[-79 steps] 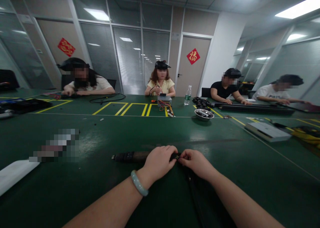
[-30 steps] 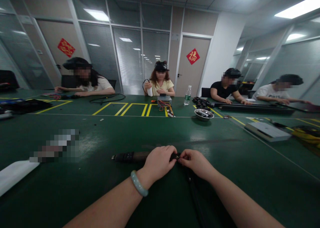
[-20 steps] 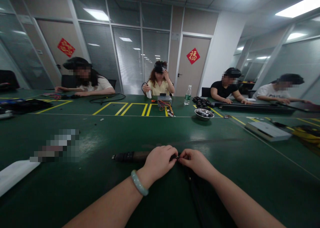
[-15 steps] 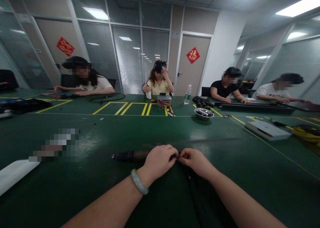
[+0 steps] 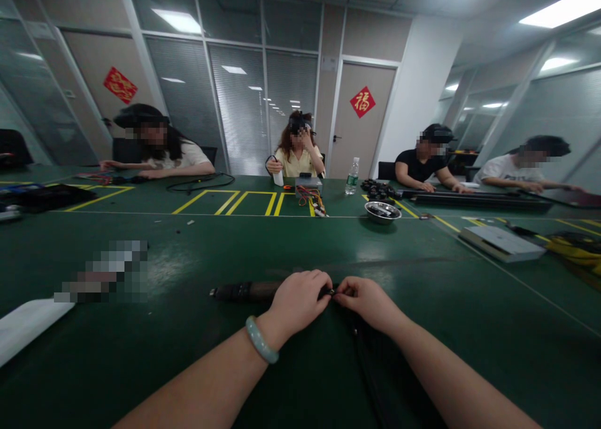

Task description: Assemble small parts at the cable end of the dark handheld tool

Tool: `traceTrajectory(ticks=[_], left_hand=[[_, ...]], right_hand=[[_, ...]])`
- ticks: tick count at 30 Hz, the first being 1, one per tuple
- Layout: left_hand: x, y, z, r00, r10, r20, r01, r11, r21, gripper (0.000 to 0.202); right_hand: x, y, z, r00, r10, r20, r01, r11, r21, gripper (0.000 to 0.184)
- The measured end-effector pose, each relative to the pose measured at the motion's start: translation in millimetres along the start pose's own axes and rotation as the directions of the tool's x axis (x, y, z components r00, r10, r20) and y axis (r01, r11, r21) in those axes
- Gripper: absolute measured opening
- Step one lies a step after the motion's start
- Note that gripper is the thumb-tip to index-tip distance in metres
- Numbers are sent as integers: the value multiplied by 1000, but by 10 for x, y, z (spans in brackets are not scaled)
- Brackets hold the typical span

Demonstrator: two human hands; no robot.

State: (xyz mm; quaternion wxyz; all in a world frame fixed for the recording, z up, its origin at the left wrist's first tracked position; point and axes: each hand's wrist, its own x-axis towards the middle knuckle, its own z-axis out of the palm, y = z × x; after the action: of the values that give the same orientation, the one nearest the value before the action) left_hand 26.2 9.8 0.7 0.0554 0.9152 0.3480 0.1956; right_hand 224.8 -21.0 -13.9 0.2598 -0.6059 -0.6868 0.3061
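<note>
A dark cylindrical tool, which looks like an electric screwdriver, lies sideways on the green table with its metal tip to the left. My left hand wraps over its right end, fingers closed. At that same end, my right hand pinches a small dark piece with a shiny spot, perhaps a cable plug; the fingertips hide most of it. The two hands nearly touch. From below my right hand a black cable runs down toward the table's near edge.
On the left lie a blurred-out object and a white strip. Farther off stand a metal bowl of dark parts, a water bottle, a wired grey box and a flat white box. Several people sit across the table.
My hands stay at the tool's right end with barely any shift. The view has tilted very slightly. At the far right, a person's laptop-like dark object has moved a little.
</note>
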Motion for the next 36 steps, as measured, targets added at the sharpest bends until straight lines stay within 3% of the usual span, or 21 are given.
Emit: traceTrajectory(ticks=[36], left_hand=[[-10, -12, -11, 1000, -3, -16, 2, 1000, -28, 13]], right_hand=[[7, 19, -10, 999, 36, -1, -36, 998, 58, 15]])
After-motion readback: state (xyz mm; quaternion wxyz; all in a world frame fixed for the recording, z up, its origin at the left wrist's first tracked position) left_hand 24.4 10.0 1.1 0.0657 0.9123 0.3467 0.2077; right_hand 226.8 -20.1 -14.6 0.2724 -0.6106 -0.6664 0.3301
